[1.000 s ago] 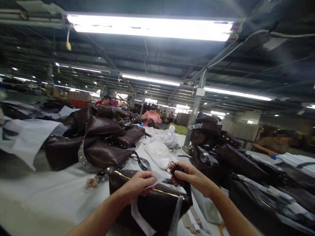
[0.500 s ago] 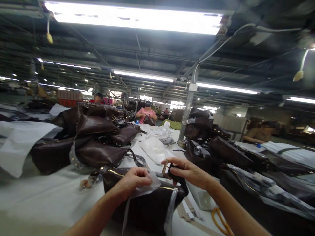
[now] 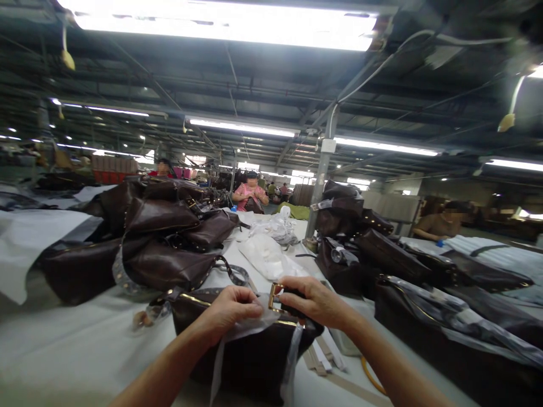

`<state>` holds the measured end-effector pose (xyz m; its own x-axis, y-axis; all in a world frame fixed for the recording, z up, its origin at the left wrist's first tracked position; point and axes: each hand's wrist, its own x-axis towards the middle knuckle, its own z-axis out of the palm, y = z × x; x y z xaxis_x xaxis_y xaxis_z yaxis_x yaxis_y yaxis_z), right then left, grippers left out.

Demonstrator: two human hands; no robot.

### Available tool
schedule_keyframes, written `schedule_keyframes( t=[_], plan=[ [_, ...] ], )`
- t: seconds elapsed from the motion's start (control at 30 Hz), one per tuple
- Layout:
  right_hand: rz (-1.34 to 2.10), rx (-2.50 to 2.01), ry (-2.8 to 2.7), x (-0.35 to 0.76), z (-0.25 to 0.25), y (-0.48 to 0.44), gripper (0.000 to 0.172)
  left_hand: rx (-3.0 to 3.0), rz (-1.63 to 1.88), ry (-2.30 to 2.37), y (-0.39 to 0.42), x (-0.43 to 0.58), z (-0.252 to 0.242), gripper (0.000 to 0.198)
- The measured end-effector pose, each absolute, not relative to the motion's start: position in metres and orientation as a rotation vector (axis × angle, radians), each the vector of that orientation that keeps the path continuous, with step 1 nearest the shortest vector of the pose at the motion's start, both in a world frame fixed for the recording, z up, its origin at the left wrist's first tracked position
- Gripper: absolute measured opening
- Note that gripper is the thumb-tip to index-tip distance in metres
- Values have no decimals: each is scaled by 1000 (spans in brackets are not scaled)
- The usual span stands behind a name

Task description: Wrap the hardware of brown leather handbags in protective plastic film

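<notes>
A dark brown leather bag point(image 3: 250, 356) lies on the white table point(image 3: 63, 350) right in front of me. My left hand point(image 3: 231, 308) is closed on a thin clear plastic wrap point(image 3: 250, 328) that drapes over the bag's top edge. My right hand point(image 3: 311, 299) grips the bag's dark strap end with its gold buckle point(image 3: 275, 295), held just beside my left hand. Loose strips of the wrap hang down over the bag's front.
A heap of brown bags point(image 3: 161, 237) lies at the left, more dark bags point(image 3: 382, 254) at the right by a grey pole point(image 3: 318, 186). White plastic bags point(image 3: 271, 254) lie beyond. Other people sit at the far end and at the right.
My right hand has brought the strap and buckle leftward, closer to my left hand. The view has drifted a little, so the bags sit lower and further left.
</notes>
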<state>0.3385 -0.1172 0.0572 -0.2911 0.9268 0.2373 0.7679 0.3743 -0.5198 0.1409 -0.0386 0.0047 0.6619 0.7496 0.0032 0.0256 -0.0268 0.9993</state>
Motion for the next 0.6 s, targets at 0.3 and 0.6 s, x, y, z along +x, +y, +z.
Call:
schedule_keyframes(
  t=[0.3, 0.6],
  plan=[
    [431, -1445, -2121, 341, 57, -115, 24, 1471, 619, 661, -32, 139, -5, 22],
    [445, -1483, -2127, 338, 56, -115, 22, 1469, 638, 669, -31, 136, -5, 24]
  ],
)
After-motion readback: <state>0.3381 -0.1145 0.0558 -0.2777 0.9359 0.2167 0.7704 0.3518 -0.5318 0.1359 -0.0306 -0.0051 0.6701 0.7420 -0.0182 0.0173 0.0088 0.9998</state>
